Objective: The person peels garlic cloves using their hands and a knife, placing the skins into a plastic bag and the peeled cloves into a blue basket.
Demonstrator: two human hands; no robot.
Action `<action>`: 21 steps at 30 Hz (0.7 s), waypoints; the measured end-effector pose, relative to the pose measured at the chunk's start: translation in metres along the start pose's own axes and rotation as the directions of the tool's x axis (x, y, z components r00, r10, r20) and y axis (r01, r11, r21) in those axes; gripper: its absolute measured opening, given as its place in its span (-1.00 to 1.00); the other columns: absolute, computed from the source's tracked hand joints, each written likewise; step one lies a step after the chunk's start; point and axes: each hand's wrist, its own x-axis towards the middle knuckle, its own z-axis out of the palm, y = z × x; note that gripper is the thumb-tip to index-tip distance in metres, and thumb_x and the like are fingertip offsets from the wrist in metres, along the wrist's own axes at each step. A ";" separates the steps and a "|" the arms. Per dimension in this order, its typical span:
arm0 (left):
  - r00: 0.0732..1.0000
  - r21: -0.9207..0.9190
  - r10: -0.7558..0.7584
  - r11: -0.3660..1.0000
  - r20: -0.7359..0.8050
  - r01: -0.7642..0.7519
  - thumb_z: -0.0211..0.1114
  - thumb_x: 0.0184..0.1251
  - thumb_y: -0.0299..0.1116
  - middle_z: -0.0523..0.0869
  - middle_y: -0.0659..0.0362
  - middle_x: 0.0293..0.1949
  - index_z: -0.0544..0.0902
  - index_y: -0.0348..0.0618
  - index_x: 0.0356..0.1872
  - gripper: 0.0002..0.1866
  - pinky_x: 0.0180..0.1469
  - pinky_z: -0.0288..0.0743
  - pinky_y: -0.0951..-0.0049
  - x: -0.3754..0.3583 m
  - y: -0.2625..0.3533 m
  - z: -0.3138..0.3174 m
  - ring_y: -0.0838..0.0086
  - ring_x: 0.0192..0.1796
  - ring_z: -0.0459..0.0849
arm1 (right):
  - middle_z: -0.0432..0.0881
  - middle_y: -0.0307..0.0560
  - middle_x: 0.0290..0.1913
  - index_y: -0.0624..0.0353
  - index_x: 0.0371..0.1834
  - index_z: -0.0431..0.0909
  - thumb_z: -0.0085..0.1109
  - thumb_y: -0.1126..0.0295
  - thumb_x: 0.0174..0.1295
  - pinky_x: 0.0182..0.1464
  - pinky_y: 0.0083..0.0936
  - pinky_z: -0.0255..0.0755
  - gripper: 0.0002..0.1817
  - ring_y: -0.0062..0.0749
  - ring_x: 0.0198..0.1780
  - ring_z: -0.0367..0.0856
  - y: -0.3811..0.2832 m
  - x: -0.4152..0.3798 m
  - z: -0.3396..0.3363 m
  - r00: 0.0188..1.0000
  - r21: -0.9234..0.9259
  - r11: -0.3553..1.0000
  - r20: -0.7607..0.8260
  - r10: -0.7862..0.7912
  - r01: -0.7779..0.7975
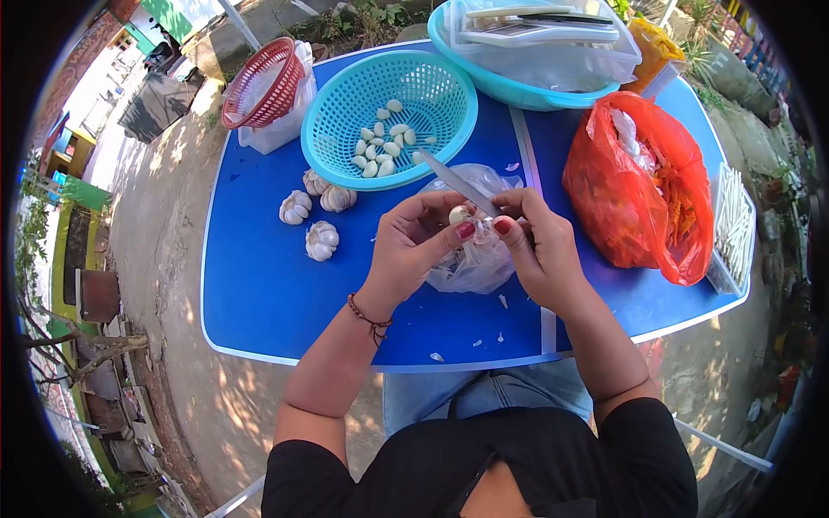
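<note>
Between the fingers of my left hand [419,237] is a garlic clove [460,213], pinched near the thumb with its red nail. My right hand [540,246] grips a knife [458,182], its blade pointing up and to the left over the clove. Both hands are close together above a clear plastic bag [473,269] that holds papery skins. Beyond them, a turquoise basket [337,104] contains several peeled cloves [386,148]. Whole garlic bulbs [322,241] lie on the table left of my left hand.
On the blue table [268,302], a red plastic bag [604,203] stands to the right, beside a container of white sticks [732,220]. A turquoise basin [449,43] holding plastic containers is at the back. A red basket [281,95] sits at the back left. Skin scraps [437,356] dot the near edge.
</note>
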 end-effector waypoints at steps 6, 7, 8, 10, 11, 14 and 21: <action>0.988 0.161 0.153 0.975 0.000 -0.151 0.35 0.17 -0.64 0.69 0.06 -0.10 0.56 -0.34 -0.03 -0.68 0.00 0.62 0.47 -0.001 -0.003 -0.003 0.45 -0.05 0.69 | 0.60 0.03 -0.36 0.13 0.17 0.37 0.11 0.21 0.33 -0.35 -0.43 0.48 -0.59 -0.19 -0.40 0.65 -0.010 -0.001 -0.002 0.993 -0.031 0.999 0.117 -0.021 0.025; 0.988 0.162 0.153 0.976 -0.014 -0.148 0.34 0.15 -0.66 0.69 0.07 -0.10 0.58 -0.34 -0.05 -0.69 -0.02 0.63 0.48 -0.002 -0.004 -0.003 0.45 -0.06 0.69 | 0.61 0.02 -0.34 0.11 0.17 0.38 0.11 0.21 0.32 -0.35 -0.43 0.48 -0.59 -0.19 -0.40 0.65 -0.012 -0.001 -0.002 0.991 -0.065 0.997 0.132 -0.035 0.044; 0.988 0.161 0.152 0.976 -0.027 -0.146 0.33 0.13 -0.69 0.69 0.08 -0.10 0.60 -0.34 -0.08 -0.70 -0.03 0.64 0.49 -0.003 -0.002 -0.002 0.46 -0.07 0.69 | 0.61 0.01 -0.32 0.11 0.16 0.39 0.12 0.22 0.32 -0.35 -0.42 0.49 -0.60 -0.20 -0.40 0.65 -0.011 0.000 -0.002 0.990 -0.060 0.995 0.120 -0.076 0.084; 0.987 0.167 0.156 0.975 -0.034 -0.149 0.33 0.13 -0.71 0.69 0.08 -0.10 0.61 -0.33 -0.08 -0.70 -0.02 0.64 0.48 -0.003 -0.001 -0.002 0.46 -0.06 0.69 | 0.63 0.00 -0.28 0.10 0.16 0.42 0.13 0.23 0.30 -0.36 -0.42 0.49 -0.60 -0.21 -0.40 0.65 -0.008 0.000 0.001 0.982 -0.053 0.985 0.097 -0.160 0.166; 0.986 0.175 0.163 0.972 -0.028 -0.155 0.33 0.14 -0.69 0.69 0.07 -0.10 0.60 -0.33 -0.06 -0.69 -0.01 0.63 0.47 -0.003 -0.001 -0.004 0.45 -0.05 0.69 | 0.63 -0.01 -0.27 0.09 0.16 0.43 0.13 0.23 0.30 -0.37 -0.42 0.49 -0.61 -0.20 -0.40 0.65 -0.007 0.001 0.002 0.981 -0.054 0.982 0.080 -0.178 0.182; 0.986 0.174 0.163 0.972 -0.027 -0.156 0.33 0.15 -0.68 0.69 0.06 -0.10 0.60 -0.33 -0.06 -0.70 0.00 0.63 0.47 -0.004 -0.002 -0.006 0.44 -0.04 0.69 | 0.63 -0.02 -0.24 0.06 0.17 0.46 0.14 0.26 0.29 -0.38 -0.41 0.49 -0.61 -0.18 -0.41 0.64 -0.005 0.001 0.004 0.977 -0.074 0.975 0.059 -0.205 0.209; 0.986 0.225 0.156 0.964 -0.056 -0.139 0.34 0.13 -0.69 0.72 0.08 -0.16 0.60 -0.37 -0.07 -0.70 -0.03 0.64 0.48 -0.006 -0.004 -0.006 0.46 -0.12 0.71 | 0.62 -0.02 -0.27 0.05 0.14 0.53 0.16 0.35 0.27 -0.40 -0.43 0.47 -0.64 -0.17 -0.40 0.61 -0.010 0.001 0.003 0.983 -0.078 0.981 0.064 -0.171 0.176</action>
